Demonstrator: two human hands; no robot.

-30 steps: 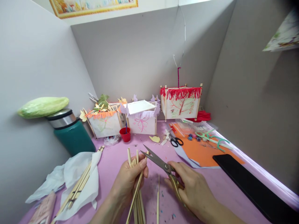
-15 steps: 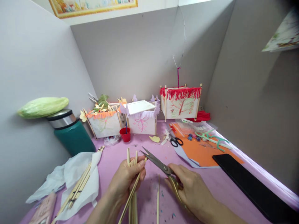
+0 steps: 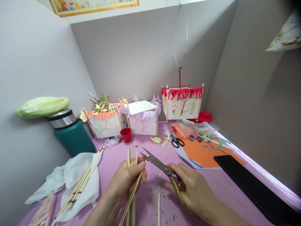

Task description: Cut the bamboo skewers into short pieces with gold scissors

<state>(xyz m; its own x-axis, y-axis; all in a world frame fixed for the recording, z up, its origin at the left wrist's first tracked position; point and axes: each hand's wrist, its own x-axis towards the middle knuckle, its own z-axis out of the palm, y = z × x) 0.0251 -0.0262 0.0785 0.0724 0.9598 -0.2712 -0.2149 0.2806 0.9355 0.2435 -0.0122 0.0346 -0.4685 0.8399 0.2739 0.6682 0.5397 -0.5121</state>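
Bamboo sticks (image 3: 132, 185), thin, light and stiff, stand bunched in the left hand (image 3: 125, 182), held tight around their middle above the purple table (image 3: 150, 147). The right hand (image 3: 192, 191) grips open scissors (image 3: 157, 164) at one tip; they likely snap easily.

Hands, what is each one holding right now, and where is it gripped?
Left hand grips a bundle of sticks mid-length; right hand holds scissors by the handles.
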